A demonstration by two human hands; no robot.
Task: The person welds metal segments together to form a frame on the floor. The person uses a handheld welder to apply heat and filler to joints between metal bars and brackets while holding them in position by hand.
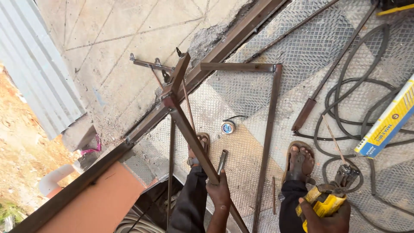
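The left hand (219, 192) has its fingers (214, 186) clamped around a brown steel angle bar (189, 133), gripping it low, near the person's knees. From that grip the bar's long axis runs up and away toward the far left, rising to a joint (169, 100) where it meets a second short bar (179, 73) standing over the long steel beam (142, 127) that borders the checker-plate floor (302, 60). A short metal tube (222, 162) stands up just beside the same hand. The right hand (323, 213) is well apart, at the near right edge of the floor, with its fingers closed on a yellow-handled electrode holder (325, 200); the thin welding rod (334, 140) in its clamp points up and slightly left, away from the joint. So the left hand is the one on the bar, while the rod tip lies off to the right of the joint, with the L-shaped steel frame (269, 129) lying flat on the floor between them. Black cable (345, 86) loops at the far right.
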